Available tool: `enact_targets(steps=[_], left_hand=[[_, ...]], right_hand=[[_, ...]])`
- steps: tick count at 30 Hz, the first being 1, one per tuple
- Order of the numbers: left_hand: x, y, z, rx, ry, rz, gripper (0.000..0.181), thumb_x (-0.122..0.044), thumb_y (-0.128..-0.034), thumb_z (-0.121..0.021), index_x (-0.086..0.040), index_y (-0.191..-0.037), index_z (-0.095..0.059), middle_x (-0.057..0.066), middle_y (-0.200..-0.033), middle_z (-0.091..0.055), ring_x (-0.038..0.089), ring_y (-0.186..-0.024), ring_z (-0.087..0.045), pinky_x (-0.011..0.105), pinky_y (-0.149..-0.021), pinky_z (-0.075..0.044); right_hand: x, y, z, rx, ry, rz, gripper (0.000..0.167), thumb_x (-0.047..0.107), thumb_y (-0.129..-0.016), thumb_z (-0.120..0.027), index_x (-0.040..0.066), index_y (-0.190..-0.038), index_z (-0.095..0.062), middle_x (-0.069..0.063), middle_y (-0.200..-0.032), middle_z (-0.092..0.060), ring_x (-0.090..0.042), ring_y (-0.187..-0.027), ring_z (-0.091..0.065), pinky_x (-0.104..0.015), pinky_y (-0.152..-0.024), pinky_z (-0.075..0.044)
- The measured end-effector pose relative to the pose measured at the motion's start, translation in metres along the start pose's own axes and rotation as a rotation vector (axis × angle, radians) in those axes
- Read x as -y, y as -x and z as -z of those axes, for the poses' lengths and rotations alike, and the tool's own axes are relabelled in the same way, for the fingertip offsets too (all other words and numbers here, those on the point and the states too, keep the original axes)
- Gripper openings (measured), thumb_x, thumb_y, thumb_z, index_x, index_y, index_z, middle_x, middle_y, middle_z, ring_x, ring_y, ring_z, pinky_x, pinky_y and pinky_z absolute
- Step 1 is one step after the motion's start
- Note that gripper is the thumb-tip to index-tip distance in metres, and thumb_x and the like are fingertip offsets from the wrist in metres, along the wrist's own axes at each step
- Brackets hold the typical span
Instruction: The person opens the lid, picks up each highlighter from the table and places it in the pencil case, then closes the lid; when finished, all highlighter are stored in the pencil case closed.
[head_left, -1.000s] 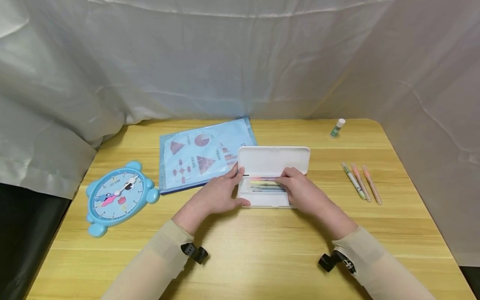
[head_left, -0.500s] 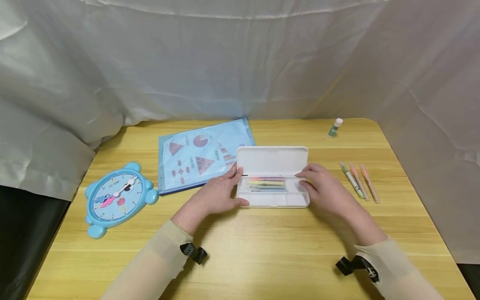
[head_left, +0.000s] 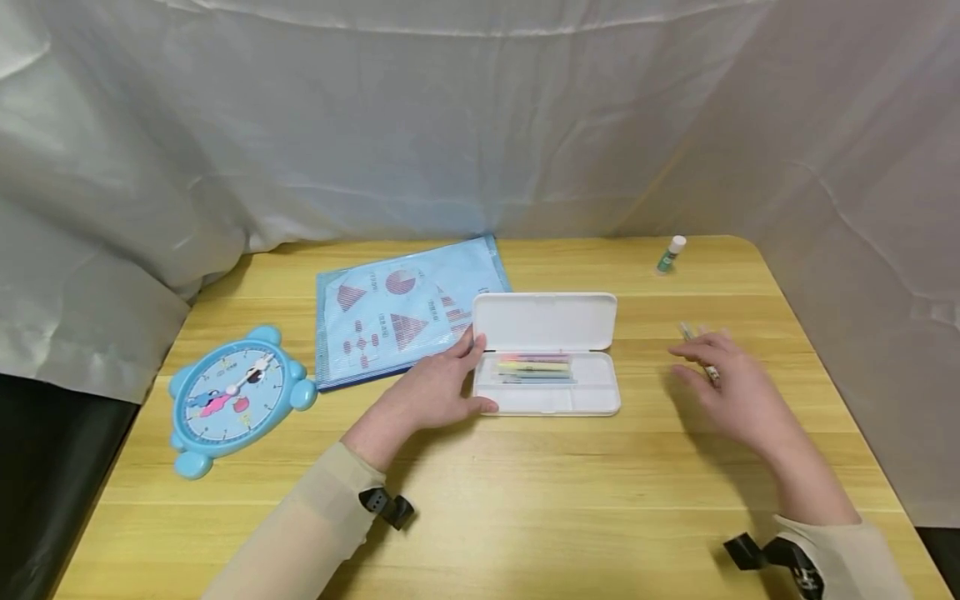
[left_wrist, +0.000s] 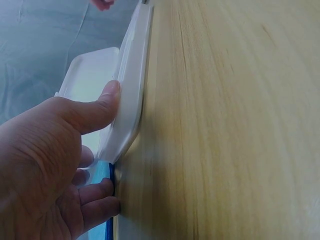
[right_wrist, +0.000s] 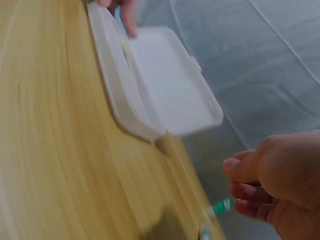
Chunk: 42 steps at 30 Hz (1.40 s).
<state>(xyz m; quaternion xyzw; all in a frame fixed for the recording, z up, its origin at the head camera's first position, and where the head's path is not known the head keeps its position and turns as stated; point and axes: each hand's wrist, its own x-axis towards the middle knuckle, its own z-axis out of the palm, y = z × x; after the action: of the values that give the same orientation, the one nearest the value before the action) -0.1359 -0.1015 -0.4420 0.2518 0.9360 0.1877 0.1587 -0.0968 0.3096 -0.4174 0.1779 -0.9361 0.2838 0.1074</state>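
A white pencil case [head_left: 543, 322] lies with its lid raised, several pastel pens [head_left: 534, 367] in its back compartment. My left hand [head_left: 431, 392] holds the case's left end; in the left wrist view the thumb of that hand [left_wrist: 55, 150] presses the side of the case [left_wrist: 134, 85]. My right hand [head_left: 738, 400] hovers over the pens right of the case and hides most of them; a green-marked pen [head_left: 712, 375] shows beside its fingers. In the right wrist view the fingers of this hand [right_wrist: 280, 182] are loosely bent, with nothing visibly held.
A blue patterned packet [head_left: 405, 308] lies behind my left hand, partly behind the case. The blue toy clock [head_left: 236, 392] is at the table's left. Toward the back right stands a glue stick [head_left: 671, 255]. A grey curtain [head_left: 480, 125] hangs behind the table.
My right hand has left the pens inside the case and moved right, over the loose pens on the table. My left hand has stayed on the case's left end.
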Motion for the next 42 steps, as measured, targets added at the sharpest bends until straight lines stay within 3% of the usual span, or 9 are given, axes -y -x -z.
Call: enact_targets(steps=[3,9,15,34,42], left_hand=[[0.0,0.0,0.0,0.002,0.003,-0.003,0.107,-0.061,-0.0949,-0.073,-0.009,-0.168,-0.015,0.011,-0.175,-0.002,0.039,-0.149,-0.04,0.049,-0.116,-0.041],[0.0,0.0,0.0,0.005,0.002,0.001,0.107,-0.06,-0.0952,-0.072,-0.009,-0.168,-0.013,0.01,-0.175,-0.001,0.039,-0.149,-0.041,0.049,-0.116,-0.041],[0.0,0.0,0.0,0.003,-0.004,-0.003,0.107,-0.061,-0.095,-0.072,-0.01,-0.168,-0.014,0.011,-0.175,-0.002,0.039,-0.148,-0.042,0.048,-0.115,-0.042],[0.001,-0.001,0.0,-0.001,-0.015,0.003,0.107,-0.062,-0.095,-0.072,-0.01,-0.168,-0.015,0.012,-0.175,-0.004,0.039,-0.148,-0.042,0.048,-0.116,-0.042],[0.001,-0.001,0.0,0.003,-0.014,-0.003,0.107,-0.062,-0.0951,-0.072,-0.009,-0.168,-0.014,0.012,-0.175,-0.003,0.039,-0.149,-0.041,0.048,-0.116,-0.041]], right_hand=[[-0.011,0.008,0.006,-0.024,0.039,-0.058,0.027,-0.002,-0.091,-0.081,-0.004,-0.117,-0.076,-0.016,-0.105,-0.071,-0.038,-0.094,-0.069,-0.038,-0.073,-0.052],[-0.034,0.019,0.008,-0.045,0.045,-0.211,0.026,0.0,-0.091,-0.081,-0.013,-0.113,-0.075,-0.027,-0.101,-0.07,-0.04,-0.082,-0.069,-0.023,-0.062,-0.051],[-0.047,0.025,0.002,-0.023,0.075,-0.299,0.028,0.004,-0.092,-0.082,-0.015,-0.112,-0.074,-0.03,-0.096,-0.072,-0.042,-0.081,-0.071,-0.023,-0.061,-0.05],[-0.039,0.017,-0.013,0.047,0.08,-0.314,0.021,0.003,-0.093,-0.078,-0.014,-0.106,-0.076,-0.011,-0.078,-0.074,-0.026,-0.071,-0.069,-0.041,-0.061,-0.054],[-0.034,0.017,-0.011,0.038,0.061,-0.311,0.018,0.002,-0.093,-0.079,-0.01,-0.107,-0.077,-0.009,-0.079,-0.073,-0.021,-0.069,-0.064,-0.032,-0.057,-0.049]])
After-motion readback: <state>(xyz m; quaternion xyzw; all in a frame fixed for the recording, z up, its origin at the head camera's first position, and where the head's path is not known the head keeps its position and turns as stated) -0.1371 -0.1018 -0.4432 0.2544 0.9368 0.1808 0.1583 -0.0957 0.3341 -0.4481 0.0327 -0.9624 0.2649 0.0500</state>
